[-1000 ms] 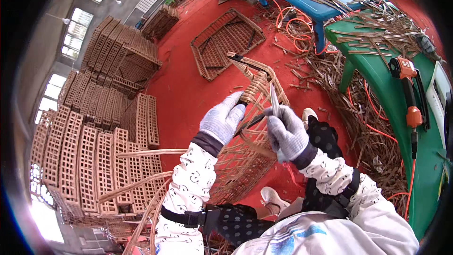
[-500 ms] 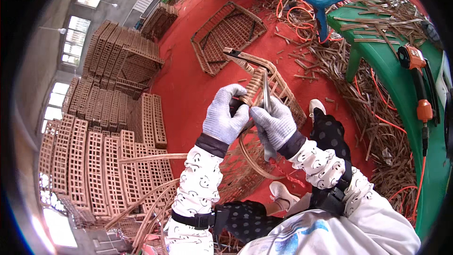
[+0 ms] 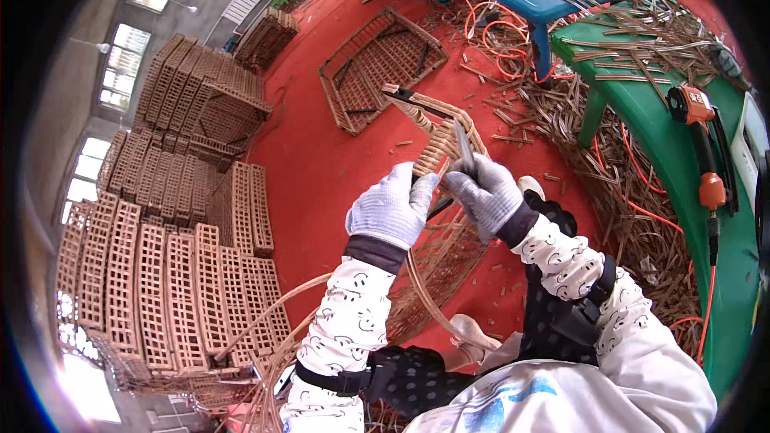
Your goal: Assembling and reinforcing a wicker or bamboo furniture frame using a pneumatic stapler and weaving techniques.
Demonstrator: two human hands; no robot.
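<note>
My left hand [image 3: 389, 207], in a grey-white knit glove, is closed on the wrapped edge of a woven rattan basket piece [image 3: 439, 147]. Tight coils of strip wind round that edge just beyond my fingertips. In my gloved right hand [image 3: 487, 192] is a grey metal tool with a flat, pointed blade [image 3: 464, 144]. The blade points up and away beside the coils; whether it touches them I cannot tell. Its handle is mostly hidden by the glove. The basket's lattice side hangs below my hands, and long loose rattan strands [image 3: 433, 301] curve down beneath my left wrist.
Another woven lattice frame [image 3: 383, 72] lies on the red floor [image 3: 305, 176] ahead. Stacked lattice panels [image 3: 164, 297] fill the left. At right, a green table [image 3: 634, 104] bears an orange-black air tool [image 3: 702, 132] on an orange hose. Cut strips [image 3: 634, 232] litter the floor beside it.
My right hand has shifted slightly right and nearer me, and the blade now tilts leftward at its tip. My left hand stays on the basket edge, turned a little.
</note>
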